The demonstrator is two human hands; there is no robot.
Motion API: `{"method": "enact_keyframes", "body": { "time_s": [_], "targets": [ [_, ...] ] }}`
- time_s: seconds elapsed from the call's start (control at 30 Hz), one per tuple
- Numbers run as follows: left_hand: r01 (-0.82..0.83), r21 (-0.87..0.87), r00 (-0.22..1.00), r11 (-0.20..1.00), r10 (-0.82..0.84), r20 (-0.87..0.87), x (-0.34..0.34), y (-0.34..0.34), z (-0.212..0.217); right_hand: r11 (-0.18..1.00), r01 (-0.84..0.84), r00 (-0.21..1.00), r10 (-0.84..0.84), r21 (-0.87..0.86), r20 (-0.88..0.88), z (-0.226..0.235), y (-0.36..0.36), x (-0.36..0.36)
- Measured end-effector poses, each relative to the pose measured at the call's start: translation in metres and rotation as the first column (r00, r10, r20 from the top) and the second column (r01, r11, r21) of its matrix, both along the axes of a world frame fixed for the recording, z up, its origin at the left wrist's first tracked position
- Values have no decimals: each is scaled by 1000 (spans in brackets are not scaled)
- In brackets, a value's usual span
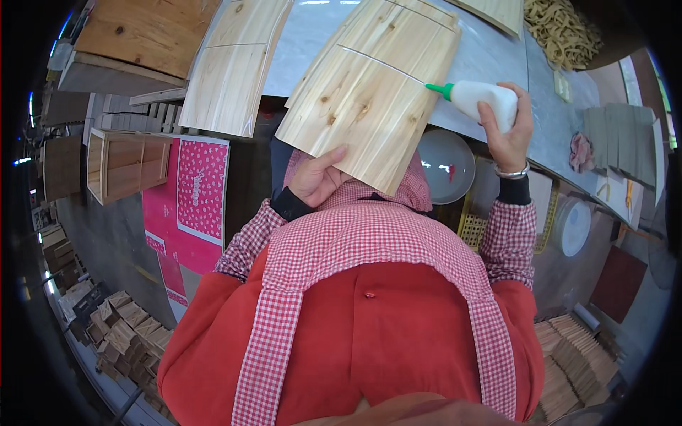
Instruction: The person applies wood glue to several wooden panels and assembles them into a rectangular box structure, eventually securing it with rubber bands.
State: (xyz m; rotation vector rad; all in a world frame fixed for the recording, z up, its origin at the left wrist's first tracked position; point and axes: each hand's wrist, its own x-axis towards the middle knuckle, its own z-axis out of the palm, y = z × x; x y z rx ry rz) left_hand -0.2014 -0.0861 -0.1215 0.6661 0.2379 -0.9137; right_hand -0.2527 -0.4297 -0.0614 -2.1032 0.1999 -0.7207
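From afar, I'd let the left hand [317,179], pinching the near edge, steady the knotty wooden panel [355,121] jutting off the table [282,74] while tracing its groove [383,63] evenly with the green nozzle [440,90] of the white squeeze bottle [482,101] gripped in the right hand [511,140].

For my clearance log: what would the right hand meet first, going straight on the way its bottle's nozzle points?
Probably the wooden panel, by the right end of its dark line; the green nozzle seems close, but depth is unclear.
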Motion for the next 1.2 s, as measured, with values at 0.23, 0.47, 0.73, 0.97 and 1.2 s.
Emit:
{"method": "enact_keyframes", "body": {
  "time_s": [0.23,0.47,0.73,0.97,1.2],
  "targets": [
    [-25,-25,996,999,27,86,1,3,0,951,61,996,-80,304,50,-3,0,-26],
    [-76,-119,996,990,82,43,3,10,3,778,54,928,-271,626,257,7,-8,5],
    [-69,-137,997,988,75,37,2,17,5,752,122,864,-402,647,304,15,-45,68],
    [-68,-126,996,990,76,56,1,18,5,766,151,876,-396,625,274,24,-55,84],
    [-63,-169,996,984,72,48,8,17,6,819,61,901,-291,570,321,34,-44,63]
  ]
}}
